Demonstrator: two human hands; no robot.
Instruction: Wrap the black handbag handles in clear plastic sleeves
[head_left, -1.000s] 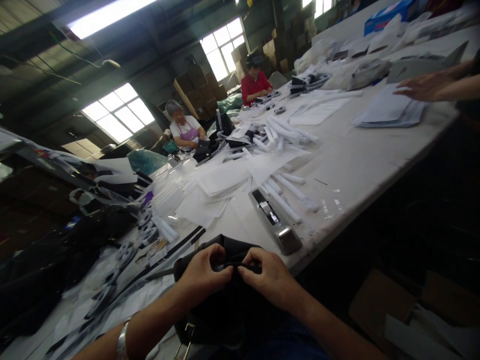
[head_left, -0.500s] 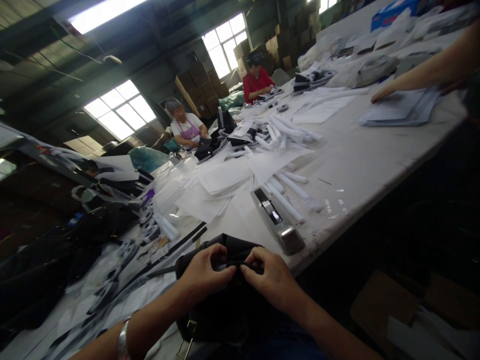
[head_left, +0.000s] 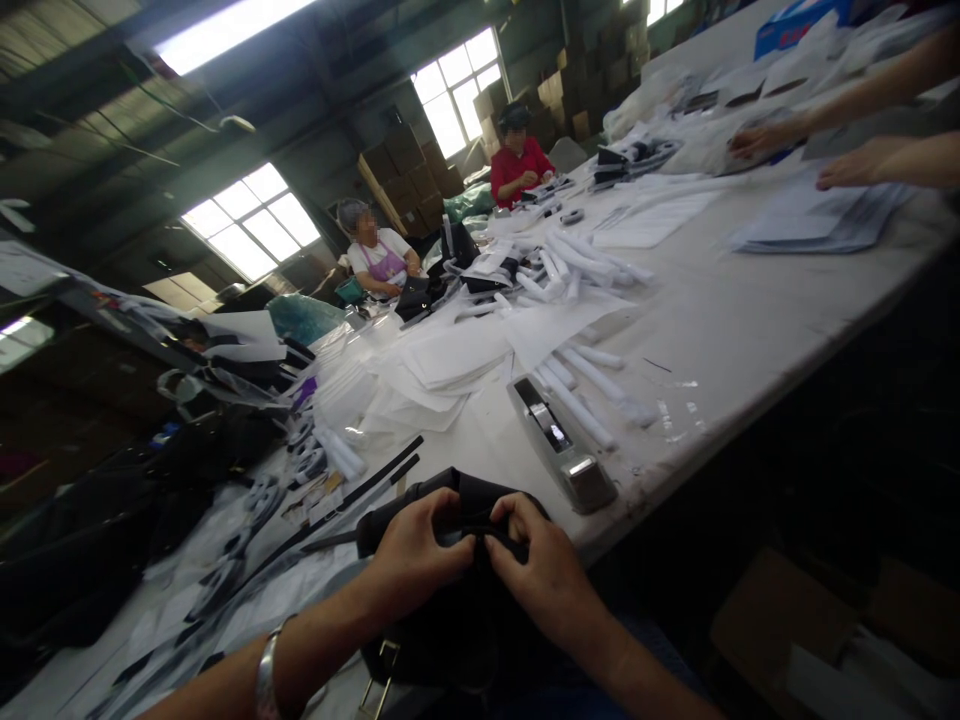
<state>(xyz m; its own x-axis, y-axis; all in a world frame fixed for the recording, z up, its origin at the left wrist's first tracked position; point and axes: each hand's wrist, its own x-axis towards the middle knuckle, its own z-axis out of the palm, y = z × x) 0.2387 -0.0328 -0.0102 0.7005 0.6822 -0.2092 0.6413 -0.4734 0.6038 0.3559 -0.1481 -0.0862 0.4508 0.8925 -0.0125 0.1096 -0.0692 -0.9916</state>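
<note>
A black bag (head_left: 442, 640) with a gold-coloured buckle (head_left: 381, 678) lies at the near table edge, in front of my body. My left hand (head_left: 420, 535) pinches its upper edge between thumb and fingers. Close beside it, my right hand (head_left: 529, 550) grips the same edge, thumb and fingertips pressed on the black material. Both thumbs nearly meet at the middle of the edge. The inside of the bag and its lower part are dark and hard to make out. Just beyond the right hand stands a grey tape dispenser (head_left: 561, 445).
White rolled tubes (head_left: 581, 400) and white sheets (head_left: 435, 355) lie past the dispenser. Black strips (head_left: 382, 475) and wrapped pieces are on the left. Two people (head_left: 521, 165) sit across the table. At right, another person's hands (head_left: 855, 165) are over a stack of paper sheets (head_left: 817, 235).
My hands keep hold of the bag's edge with only slight finger shifts. The view has drifted a little. At right, the other person's hands have moved about the paper stack.
</note>
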